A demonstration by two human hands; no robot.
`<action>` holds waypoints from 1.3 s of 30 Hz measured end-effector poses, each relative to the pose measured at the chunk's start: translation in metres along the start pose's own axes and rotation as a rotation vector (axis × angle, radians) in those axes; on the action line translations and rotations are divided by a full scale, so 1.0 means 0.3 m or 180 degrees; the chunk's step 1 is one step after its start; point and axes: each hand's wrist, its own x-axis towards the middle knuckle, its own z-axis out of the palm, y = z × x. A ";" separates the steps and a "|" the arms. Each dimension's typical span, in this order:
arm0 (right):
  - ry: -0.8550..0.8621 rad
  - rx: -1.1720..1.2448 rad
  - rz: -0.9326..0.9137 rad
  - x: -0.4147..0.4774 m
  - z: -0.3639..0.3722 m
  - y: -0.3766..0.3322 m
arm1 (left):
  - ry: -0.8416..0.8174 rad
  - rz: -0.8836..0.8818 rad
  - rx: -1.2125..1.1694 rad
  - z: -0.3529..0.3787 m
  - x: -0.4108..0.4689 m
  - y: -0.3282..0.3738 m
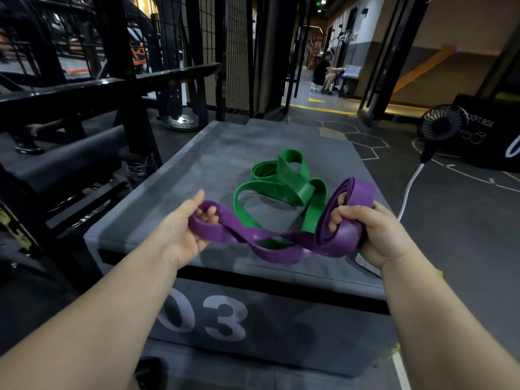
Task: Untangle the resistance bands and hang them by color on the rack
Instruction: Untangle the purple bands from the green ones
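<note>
Here the grey box [213, 327] reads "03", another [484, 128] "SOFT BOX".

Green band [281, 182] lies on grey padded box [180, 175]

One purple band [281, 243], held above the near edge of the single grey padded box [225, 153], and one green band [281, 184], lying on the box's top toward its far right corner, make two in all. Two hands show, a left hand [183, 235] and a right hand [374, 235], both gripping the purple band. On the floor beyond are one black fan [440, 122], one black soft box [489, 114], one weight plate [183, 121] and one seated person [323, 71].
</note>
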 end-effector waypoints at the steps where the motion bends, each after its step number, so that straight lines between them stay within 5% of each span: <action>1: -0.0023 -0.0014 0.0014 -0.001 0.003 0.003 | -0.0185 0.0030 -0.0009 -0.001 -0.001 0.001; 5: -0.0112 -0.0130 0.0106 -0.002 0.016 0.010 | -0.0835 0.0190 0.0013 0.008 -0.018 -0.010; 19: -0.0158 -0.0381 0.0370 -0.006 0.024 0.017 | -0.0734 0.1224 0.1367 0.039 -0.032 -0.040; 26: -0.0141 -0.0189 0.0254 -0.007 0.014 0.010 | -0.0935 0.1178 0.2195 0.011 -0.015 -0.044; 39: -0.0331 -0.0454 0.0486 -0.018 0.072 0.021 | -0.1597 0.0987 0.2230 0.064 -0.069 -0.114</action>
